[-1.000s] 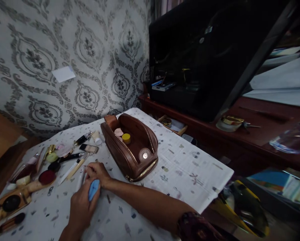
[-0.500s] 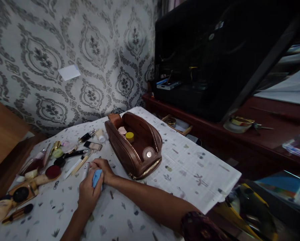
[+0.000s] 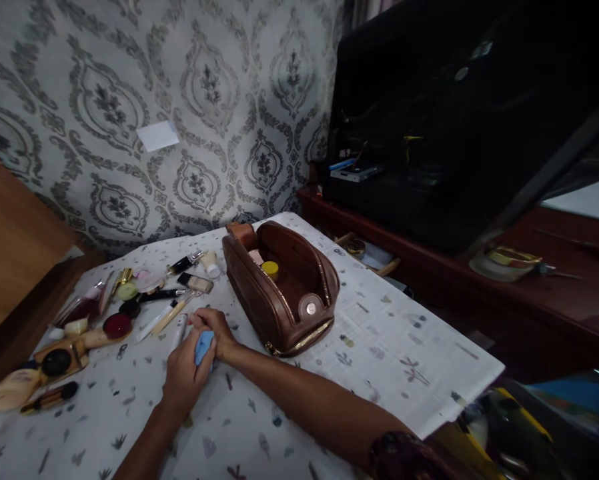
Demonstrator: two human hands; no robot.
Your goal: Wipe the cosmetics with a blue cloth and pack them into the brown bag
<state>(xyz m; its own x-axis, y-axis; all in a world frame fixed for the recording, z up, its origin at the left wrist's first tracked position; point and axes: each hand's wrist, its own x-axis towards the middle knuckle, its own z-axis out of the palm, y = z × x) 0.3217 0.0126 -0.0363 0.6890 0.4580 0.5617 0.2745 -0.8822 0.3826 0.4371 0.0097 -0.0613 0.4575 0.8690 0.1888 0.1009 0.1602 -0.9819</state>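
Note:
My left hand (image 3: 185,377) is closed around a crumpled light-blue cloth (image 3: 204,347). A slim white tube (image 3: 179,331) sticks out past its fingers on the far side. Against it, my right hand (image 3: 219,331) has its fingers curled in; what they grip is hidden between the hands. Just beyond and to the right stands a brown leather toiletry bag (image 3: 259,293), unzipped, with a yellow-lidded jar (image 3: 270,270) and a pale pink item (image 3: 255,256) inside. Left of the hands lie two thin brushes (image 3: 168,317) and a small bottle with a black cap (image 3: 198,283).
Makeup covers the table's left side: a dark red round compact (image 3: 117,326), a foundation bottle (image 3: 62,360), a brush (image 3: 50,398) and a cream tube (image 3: 210,265). A patterned white cloth (image 3: 379,373) covers the table. A black screen (image 3: 444,133) stands on the red-brown cabinet at right.
The view has swung slightly left, so everything appears shifted to the right. Both hands stay together around the blue cloth, with little visible movement.

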